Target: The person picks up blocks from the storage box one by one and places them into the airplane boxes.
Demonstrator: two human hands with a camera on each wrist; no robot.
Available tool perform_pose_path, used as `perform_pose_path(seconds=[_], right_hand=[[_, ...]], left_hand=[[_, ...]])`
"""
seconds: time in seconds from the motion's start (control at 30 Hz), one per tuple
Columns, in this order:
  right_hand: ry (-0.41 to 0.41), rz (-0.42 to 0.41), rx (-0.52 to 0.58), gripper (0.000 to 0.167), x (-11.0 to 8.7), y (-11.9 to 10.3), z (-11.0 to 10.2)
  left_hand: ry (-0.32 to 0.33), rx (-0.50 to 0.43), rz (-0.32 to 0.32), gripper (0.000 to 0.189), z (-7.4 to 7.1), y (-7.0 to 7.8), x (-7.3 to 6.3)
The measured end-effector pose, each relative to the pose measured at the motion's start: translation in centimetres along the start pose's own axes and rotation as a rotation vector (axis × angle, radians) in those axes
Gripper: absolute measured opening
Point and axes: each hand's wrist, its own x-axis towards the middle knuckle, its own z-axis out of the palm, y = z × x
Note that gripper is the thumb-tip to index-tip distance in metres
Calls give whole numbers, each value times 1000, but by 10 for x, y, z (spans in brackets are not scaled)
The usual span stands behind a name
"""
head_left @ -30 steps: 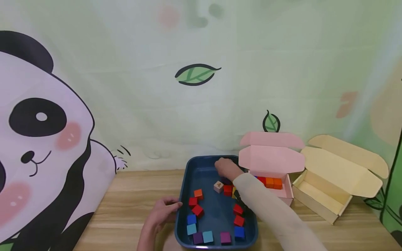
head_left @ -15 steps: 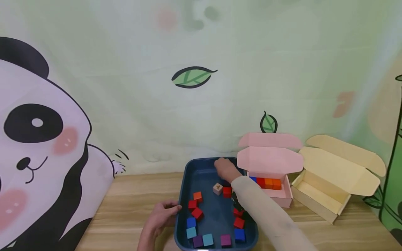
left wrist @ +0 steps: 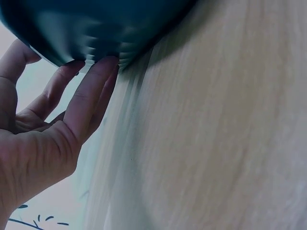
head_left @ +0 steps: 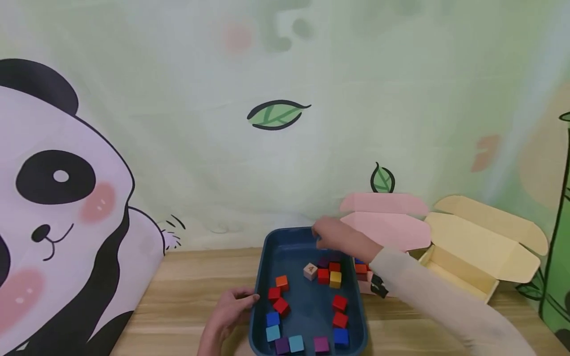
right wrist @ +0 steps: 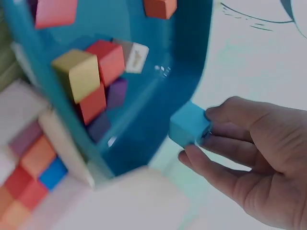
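My right hand (head_left: 345, 238) pinches a light blue cube (right wrist: 190, 123) between thumb and fingertips, close over the far right corner of the dark blue tray (head_left: 307, 237). In the head view the hand hides this cube. My left hand (head_left: 232, 309) touches the tray's outer left side, its fingers loosely extended and fingertips right at the wall in the left wrist view. Inside the tray, near the right hand, sit a bare wooden cube (head_left: 310, 271) with a printed mark, a yellow cube (head_left: 335, 280), a red cube (head_left: 323, 276) and a dark purple cube (head_left: 323, 262).
Several more cubes line the tray's sides, including an orange cube (head_left: 282, 282) and a magenta cube (head_left: 321, 344). Right of it stand an open pink box (head_left: 392, 230) holding several cubes and an open yellow box (head_left: 485, 242). A panda-printed cloth (head_left: 200, 148) hangs behind the table (head_left: 191, 296).
My right hand has lifted from the tray's far end and shifted right with the light blue cube, uncovering the yellow and dark purple cubes. The left hand stays at the tray's side.
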Motion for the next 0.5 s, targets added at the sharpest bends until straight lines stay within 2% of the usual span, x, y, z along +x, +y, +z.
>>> perform_pose_path(seconds=[0.1,0.23,0.33,0.5], right_hand=[[-18,-11,17,15,-21,9,-15],[-23,-10,20,13,-47,23,-26],[-47,-8,20,11,-63,31,-25],[-142,53,33,11,-78,42,-16]], left_hand=[[-4,0,12,37,0,0,-1],[3,-3,28,37,1,0,0],[17,-9,34,36,2,0,1],[29,-3,31,37,1,-4,0]])
